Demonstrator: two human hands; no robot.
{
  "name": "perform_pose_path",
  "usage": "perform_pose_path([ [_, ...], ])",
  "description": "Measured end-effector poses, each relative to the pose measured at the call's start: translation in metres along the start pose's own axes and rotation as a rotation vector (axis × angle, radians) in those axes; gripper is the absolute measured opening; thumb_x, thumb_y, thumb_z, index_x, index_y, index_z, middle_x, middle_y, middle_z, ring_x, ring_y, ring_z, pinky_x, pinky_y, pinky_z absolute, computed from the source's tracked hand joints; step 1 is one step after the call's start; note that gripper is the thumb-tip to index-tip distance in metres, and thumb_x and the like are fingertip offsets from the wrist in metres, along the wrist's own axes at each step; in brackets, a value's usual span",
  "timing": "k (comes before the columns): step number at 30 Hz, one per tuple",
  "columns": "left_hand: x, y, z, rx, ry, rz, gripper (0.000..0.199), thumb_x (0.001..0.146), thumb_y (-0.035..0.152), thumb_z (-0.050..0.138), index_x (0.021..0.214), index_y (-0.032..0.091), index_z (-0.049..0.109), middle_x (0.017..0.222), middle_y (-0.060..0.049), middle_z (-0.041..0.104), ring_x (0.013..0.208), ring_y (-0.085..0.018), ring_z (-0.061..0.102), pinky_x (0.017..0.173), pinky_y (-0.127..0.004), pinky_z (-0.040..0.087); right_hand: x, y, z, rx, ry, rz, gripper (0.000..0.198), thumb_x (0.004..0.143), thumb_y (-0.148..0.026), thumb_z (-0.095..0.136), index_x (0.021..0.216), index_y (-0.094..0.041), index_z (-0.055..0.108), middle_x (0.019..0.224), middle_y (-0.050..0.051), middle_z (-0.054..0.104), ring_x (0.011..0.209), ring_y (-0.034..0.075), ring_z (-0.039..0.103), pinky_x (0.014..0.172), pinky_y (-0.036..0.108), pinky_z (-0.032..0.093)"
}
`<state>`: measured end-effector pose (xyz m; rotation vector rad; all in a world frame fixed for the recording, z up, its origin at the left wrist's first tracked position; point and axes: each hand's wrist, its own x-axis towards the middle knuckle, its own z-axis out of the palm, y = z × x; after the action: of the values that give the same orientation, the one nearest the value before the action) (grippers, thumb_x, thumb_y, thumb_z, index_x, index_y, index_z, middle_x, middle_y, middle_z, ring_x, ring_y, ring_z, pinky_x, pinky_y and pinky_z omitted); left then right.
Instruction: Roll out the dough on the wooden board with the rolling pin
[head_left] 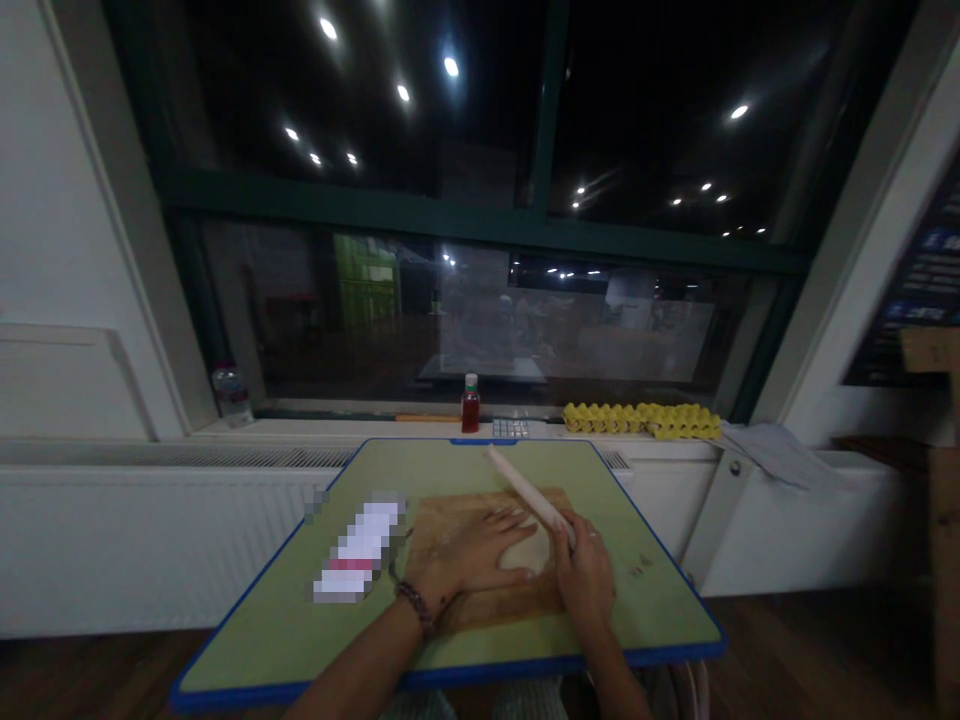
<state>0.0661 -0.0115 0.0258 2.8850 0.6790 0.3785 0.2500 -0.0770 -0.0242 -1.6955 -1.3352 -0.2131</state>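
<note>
A round, pale sheet of dough lies on a wooden cutting board. My left hand is spread at the dough's left side, fingers apart, covering part of it. A dark beaded bracelet circles that wrist. In my right hand is a light wooden rolling pin, gripped near its near end at the board's right side. The pin slants away to the upper left, its far end past the board's back edge. My right fingers hide the near end of the pin.
The board rests on a green table with a blue rim. A blurred white sheet lies to the left. On the sill behind stand a red bottle, yellow egg trays and a clear bottle. A radiator is beyond the table.
</note>
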Motion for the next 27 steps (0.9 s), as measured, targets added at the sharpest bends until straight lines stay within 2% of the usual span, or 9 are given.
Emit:
perform_pose_path([
  [6, 0.015, 0.008, 0.007, 0.102, 0.001, -0.085, 0.069, 0.083, 0.062, 0.057, 0.139, 0.023, 0.049, 0.145, -0.012, 0.049, 0.132, -0.036, 0.044, 0.110, -0.053, 0.034, 0.002, -0.003, -0.001, 0.043, 0.047, 0.020, 0.053, 0.098, -0.052, 0.026, 0.109, -0.016, 0.063, 0.098, 0.012, 0.068, 0.092, 0.025, 0.062, 0.079, 0.035, 0.043],
  [10, 0.029, 0.009, 0.009, 0.017, -0.002, -0.042, 0.065, 0.083, 0.052, 0.062, 0.141, 0.028, 0.045, 0.147, -0.008, 0.047, 0.133, -0.033, 0.042, 0.109, -0.052, 0.035, 0.002, -0.001, -0.001, 0.033, 0.035, 0.020, 0.050, 0.098, -0.052, 0.028, 0.107, -0.017, 0.063, 0.096, 0.012, 0.068, 0.090, 0.025, 0.062, 0.079, 0.035, 0.044],
  [14, 0.030, 0.014, 0.011, -0.023, 0.012, -0.045, 0.057, 0.087, 0.046, 0.058, 0.141, 0.034, 0.044, 0.150, -0.003, 0.043, 0.137, -0.029, 0.038, 0.112, -0.054, 0.029, 0.001, 0.000, -0.001, 0.035, 0.002, 0.015, 0.047, 0.098, -0.049, 0.028, 0.108, -0.018, 0.063, 0.097, 0.011, 0.068, 0.092, 0.025, 0.062, 0.080, 0.034, 0.044],
  [17, 0.024, 0.016, 0.014, 0.002, 0.031, -0.134, 0.056, 0.089, 0.048, 0.055, 0.142, 0.034, 0.043, 0.152, -0.003, 0.041, 0.138, -0.030, 0.036, 0.112, -0.057, 0.028, 0.001, -0.001, -0.002, 0.042, 0.011, 0.016, 0.049, 0.098, -0.050, 0.027, 0.109, -0.017, 0.062, 0.098, 0.011, 0.068, 0.093, 0.024, 0.062, 0.081, 0.035, 0.045],
  [22, 0.019, 0.013, 0.023, 0.062, 0.114, -0.350, 0.049, 0.090, 0.047, 0.050, 0.135, 0.027, 0.052, 0.148, -0.009, 0.046, 0.138, -0.032, 0.038, 0.111, -0.055, 0.029, 0.001, -0.001, -0.002, 0.041, 0.021, 0.011, 0.049, 0.098, -0.050, 0.028, 0.109, -0.017, 0.063, 0.098, 0.011, 0.069, 0.092, 0.024, 0.063, 0.080, 0.035, 0.045],
  [27, 0.006, 0.004, 0.036, 0.076, 0.209, -0.527, 0.048, 0.089, 0.045, 0.047, 0.130, 0.022, 0.055, 0.145, -0.017, 0.047, 0.136, -0.043, 0.036, 0.104, -0.071, 0.024, 0.001, 0.001, -0.003, 0.058, -0.003, 0.006, 0.045, 0.098, -0.046, 0.029, 0.110, -0.019, 0.063, 0.098, 0.009, 0.069, 0.092, 0.024, 0.062, 0.081, 0.035, 0.045],
])
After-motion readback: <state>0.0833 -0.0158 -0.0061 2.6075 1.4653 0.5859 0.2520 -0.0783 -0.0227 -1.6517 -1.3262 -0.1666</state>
